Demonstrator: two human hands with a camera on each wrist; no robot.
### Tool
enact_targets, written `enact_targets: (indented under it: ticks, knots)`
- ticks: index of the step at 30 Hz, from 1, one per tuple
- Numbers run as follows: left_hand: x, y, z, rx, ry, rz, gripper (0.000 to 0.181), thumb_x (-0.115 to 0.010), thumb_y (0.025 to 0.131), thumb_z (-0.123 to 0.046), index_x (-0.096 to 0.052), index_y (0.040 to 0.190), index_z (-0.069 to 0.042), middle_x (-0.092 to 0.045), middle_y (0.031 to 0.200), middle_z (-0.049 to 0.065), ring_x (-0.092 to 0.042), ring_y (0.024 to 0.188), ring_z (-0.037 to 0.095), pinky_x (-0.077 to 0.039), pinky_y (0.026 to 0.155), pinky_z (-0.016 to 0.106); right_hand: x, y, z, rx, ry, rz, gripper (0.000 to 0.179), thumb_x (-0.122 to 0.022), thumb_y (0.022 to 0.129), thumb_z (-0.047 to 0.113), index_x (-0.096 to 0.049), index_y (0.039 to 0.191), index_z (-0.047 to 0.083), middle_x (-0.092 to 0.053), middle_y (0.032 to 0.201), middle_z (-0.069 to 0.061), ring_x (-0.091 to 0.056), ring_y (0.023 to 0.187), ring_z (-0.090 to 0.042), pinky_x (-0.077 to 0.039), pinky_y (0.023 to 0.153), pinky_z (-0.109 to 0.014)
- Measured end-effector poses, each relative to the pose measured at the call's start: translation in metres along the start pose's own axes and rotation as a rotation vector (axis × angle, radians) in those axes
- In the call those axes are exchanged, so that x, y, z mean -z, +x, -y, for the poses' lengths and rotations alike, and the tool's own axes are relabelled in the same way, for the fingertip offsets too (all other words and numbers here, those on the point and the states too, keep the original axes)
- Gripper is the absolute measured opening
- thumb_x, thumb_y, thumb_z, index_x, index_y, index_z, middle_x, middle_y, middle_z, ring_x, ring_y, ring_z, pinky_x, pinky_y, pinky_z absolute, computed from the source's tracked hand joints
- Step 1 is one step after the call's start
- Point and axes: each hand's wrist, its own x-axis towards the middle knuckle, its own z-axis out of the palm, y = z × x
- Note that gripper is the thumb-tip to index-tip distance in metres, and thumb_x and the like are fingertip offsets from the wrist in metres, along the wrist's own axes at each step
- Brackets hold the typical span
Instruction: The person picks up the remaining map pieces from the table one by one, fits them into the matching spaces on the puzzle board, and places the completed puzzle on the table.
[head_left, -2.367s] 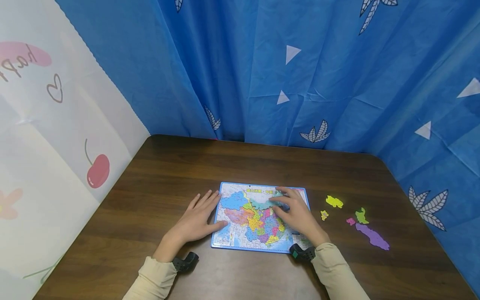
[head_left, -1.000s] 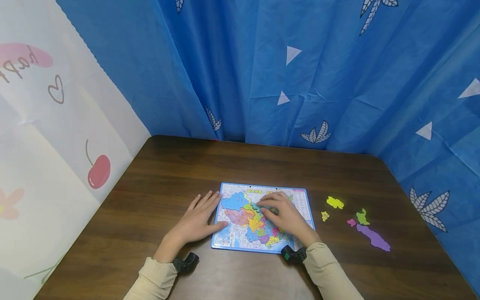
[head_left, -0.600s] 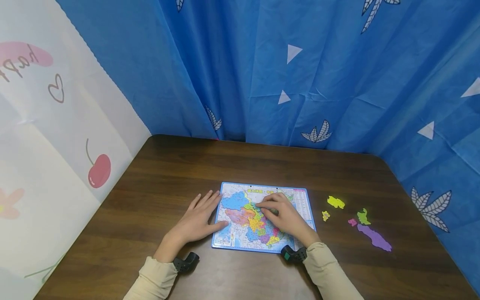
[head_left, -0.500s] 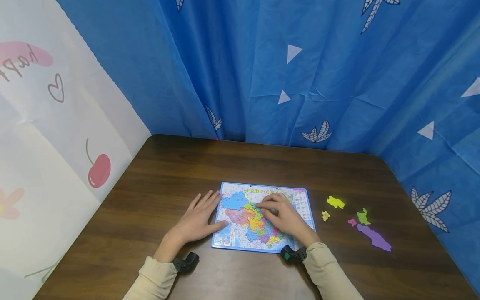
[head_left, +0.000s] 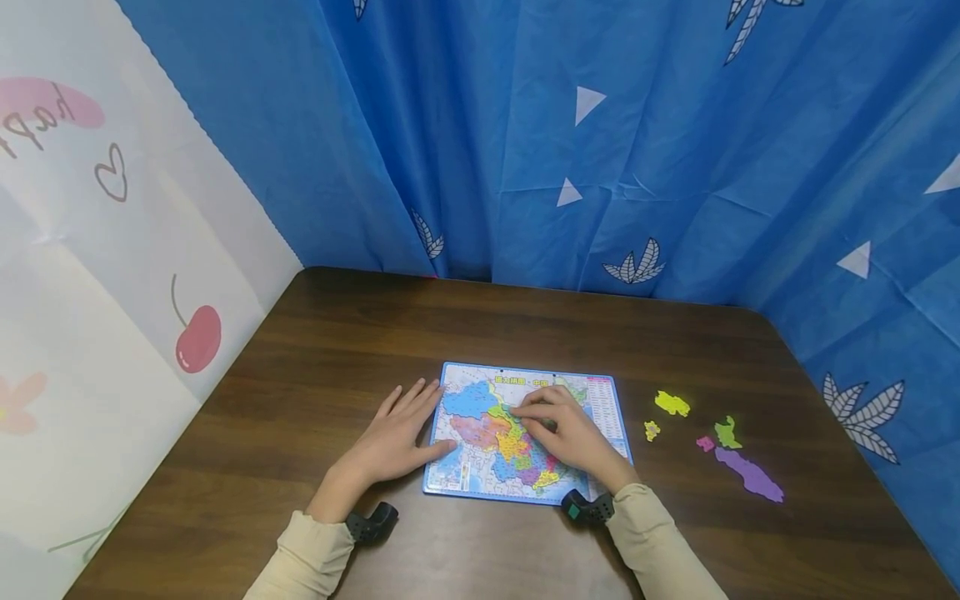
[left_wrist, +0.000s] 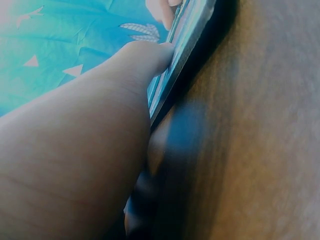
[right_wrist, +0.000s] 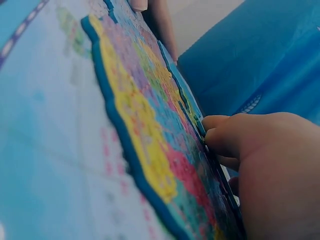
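A magnetic map puzzle board (head_left: 517, 492) with a blue rim lies on the table, covered in coloured pieces. My left hand (head_left: 393, 437) lies spread at its left edge, thumb over the rim; in the left wrist view the thumb (left_wrist: 162, 55) reaches onto the board. Over the board's upper middle, my right hand (head_left: 562, 427) bends its fingers and thumb round a teal puzzle piece (head_left: 509, 408), mostly hidden beneath the hand. Low against the map surface, the right fingertips (right_wrist: 212, 130) show in the right wrist view, beyond a raised yellow piece (right_wrist: 135, 120).
Right of the board lie loose pieces: a yellow one (head_left: 672, 403), a small yellow one (head_left: 651, 431), a green one (head_left: 726, 433), a pink one (head_left: 705, 444) and a long purple one (head_left: 748, 475). A blue curtain (head_left: 465, 167) hangs behind the brown table (head_left: 360, 325).
My right hand has shifted left and slightly nearer across the board with the teal puzzle piece, then stayed almost still over the upper middle. The left hand has kept its place.
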Motion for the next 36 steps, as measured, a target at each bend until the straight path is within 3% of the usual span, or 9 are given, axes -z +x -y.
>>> enact_targets:
  ticks: [17,30,36]
  knots:
    - [-0.0019,0.0012,0.0019,0.006,-0.002,0.001,0.094,-0.057,0.093,-0.069,-0.032,0.162,-0.011,-0.027,0.17,0.009,-0.016,0.16,0.031,-0.007,0.128,0.059,0.0009,0.0025,0.0001,0.012,-0.011,0.036,0.022,-0.069,0.1,0.019,-0.08,0.117,0.027,-0.07,0.121,0.013,-0.055,0.122,-0.013,-0.05,0.104,-0.045]
    - [-0.0007,0.0005,0.0002,-0.001,-0.014,0.001,0.093,-0.058,0.093,-0.068,-0.032,0.162,-0.011,-0.028,0.17,0.009,-0.016,0.16,0.031,-0.007,0.128,0.059,0.0006,0.0004,-0.0005,-0.021,-0.039,0.054,0.024,-0.069,0.1,0.016,-0.08,0.118,0.027,-0.065,0.121,0.009,-0.051,0.121,-0.015,-0.051,0.101,-0.043]
    - [-0.0005,0.0,0.0001,0.003,-0.01,0.008,0.094,-0.057,0.093,-0.069,-0.032,0.163,-0.011,-0.027,0.17,0.009,-0.016,0.16,0.031,-0.007,0.128,0.059,-0.0011,0.0001,-0.0007,-0.035,-0.026,0.012,0.026,-0.067,0.1,0.011,-0.08,0.117,0.026,-0.068,0.121,0.01,-0.056,0.119,-0.014,-0.053,0.102,-0.043]
